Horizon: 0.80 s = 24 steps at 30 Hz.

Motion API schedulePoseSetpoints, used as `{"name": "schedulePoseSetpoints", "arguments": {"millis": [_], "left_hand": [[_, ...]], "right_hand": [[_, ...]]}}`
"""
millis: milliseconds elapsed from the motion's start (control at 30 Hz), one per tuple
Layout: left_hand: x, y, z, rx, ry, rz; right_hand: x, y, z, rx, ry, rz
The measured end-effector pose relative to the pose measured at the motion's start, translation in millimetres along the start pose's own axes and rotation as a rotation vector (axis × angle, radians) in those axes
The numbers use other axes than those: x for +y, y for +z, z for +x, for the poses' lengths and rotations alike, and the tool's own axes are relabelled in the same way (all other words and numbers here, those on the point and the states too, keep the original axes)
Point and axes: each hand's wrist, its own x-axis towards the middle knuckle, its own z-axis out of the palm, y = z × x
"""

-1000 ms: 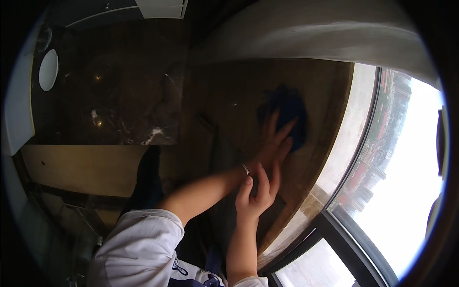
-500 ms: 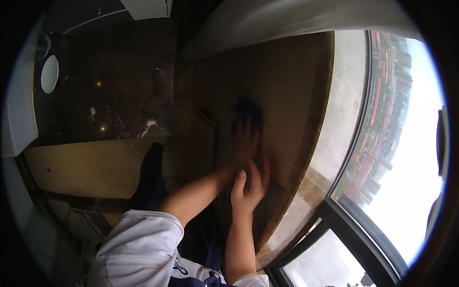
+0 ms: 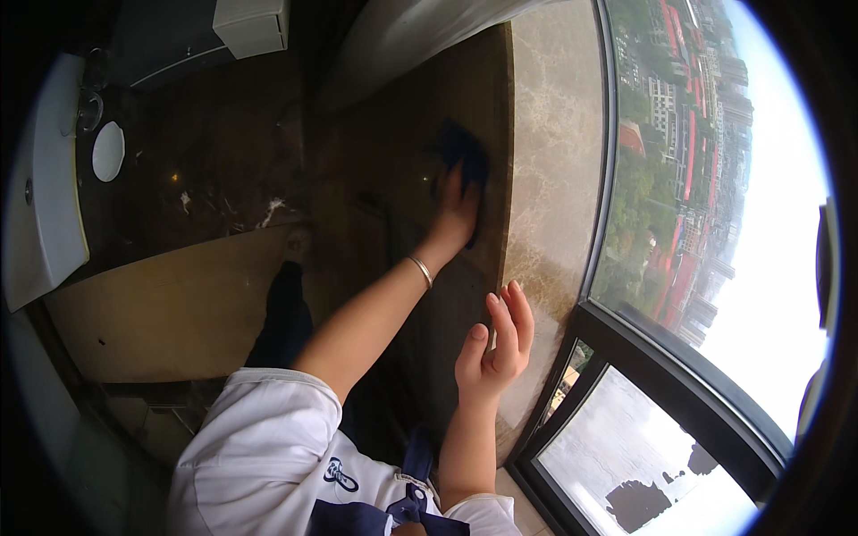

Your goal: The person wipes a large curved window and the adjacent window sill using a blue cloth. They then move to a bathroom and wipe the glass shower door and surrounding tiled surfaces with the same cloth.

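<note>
My left hand [image 3: 458, 207], with a silver bangle [image 3: 421, 272] at its wrist, reaches far out and presses on a dark blue cloth [image 3: 461, 150]. The cloth lies bunched under its fingers on a dark brown panel [image 3: 420, 107] beside the window ledge. Some of the cloth is lost in shadow. My right hand [image 3: 499, 347] is raised near the stone window ledge [image 3: 554, 116], fingers loosely bent and apart, with nothing in it.
At the right stands a large window with a dark frame [image 3: 661, 357]. A pale curtain [image 3: 402, 45] hangs at the top. A white round dish [image 3: 108, 152] and scattered debris [image 3: 273, 210] lie on the dark surface at left, near a tan board [image 3: 161, 313].
The view has shifted, showing more of the ledge and window. My left hand has moved farther out with the cloth. My right hand stays empty and now appears farther right, by the ledge.
</note>
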Motion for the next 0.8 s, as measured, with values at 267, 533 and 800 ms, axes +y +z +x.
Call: {"name": "schedulePoseSetpoints", "arguments": {"millis": [267,533,800], "left_hand": [[42,-44,-57,-0.253,-0.123,-0.079],[101,-12,-88,-0.257,0.451,0.215],[131,15,38,0.075,0.699,0.490]], "right_hand": [[16,-24,3,0.139,0.126,-0.057],[62,2,-7,0.255,0.334,0.034],[59,-1,-5,0.218,0.322,-0.017]]}}
